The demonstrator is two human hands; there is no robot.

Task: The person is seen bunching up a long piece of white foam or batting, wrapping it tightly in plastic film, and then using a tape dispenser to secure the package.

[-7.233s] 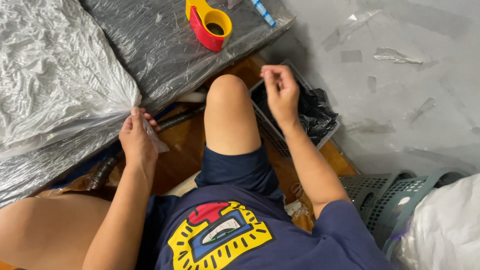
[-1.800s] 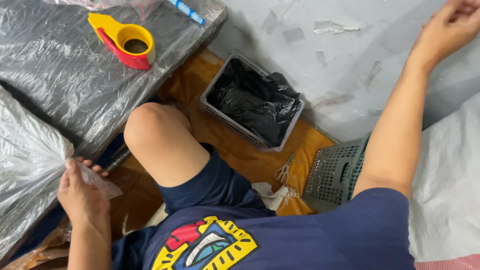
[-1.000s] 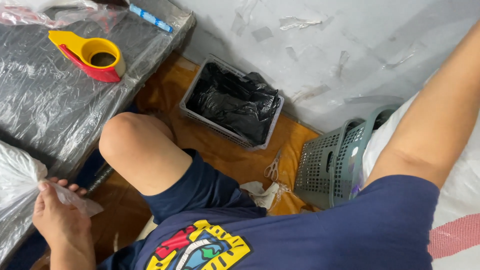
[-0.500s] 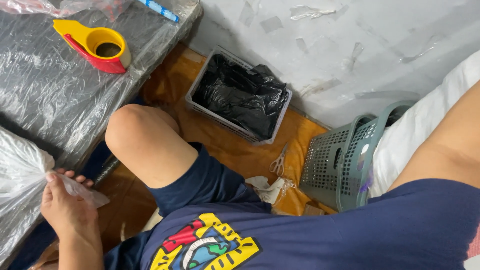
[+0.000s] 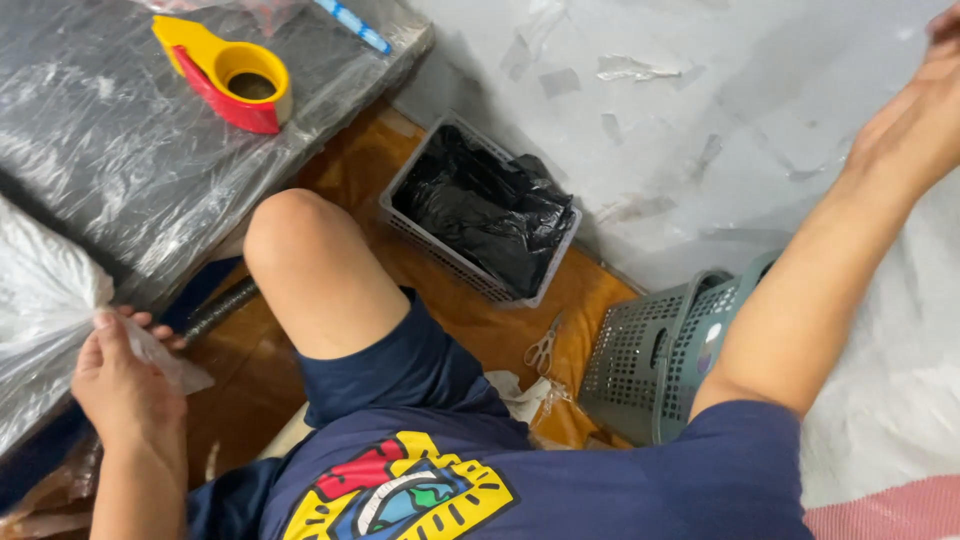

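At the lower left of the frame the left hand [image 5: 125, 385] has its grip clamped on the gathered neck of a clear plastic bag [image 5: 45, 320], the fingers pinching the twisted film where it narrows, while the bulging body of the bag lies along the left edge on the plastic-wrapped tabletop [image 5: 120, 170]. The right hand [image 5: 915, 120] is stretched out to the upper right corner, partly cut off by the frame's edge, its fingers loosely apart over white fabric [image 5: 890, 400] and holding nothing that can be seen. Judging by this, the bag's mouth is being held shut for sealing; the next move would call for keeping the pinch tight while the free hand comes back. A yellow and red tape dispenser [image 5: 225, 85] sits at the upper left on the tabletop, well apart from both hands, with a blue pen [image 5: 350, 25] beyond it. Between the raised knee and the grey wall stands a basket lined with a black bag [image 5: 480, 215]; a grey perforated basket [image 5: 660, 350] leans lower right, and small scissors [image 5: 543, 345] lie on the brown floor between them.
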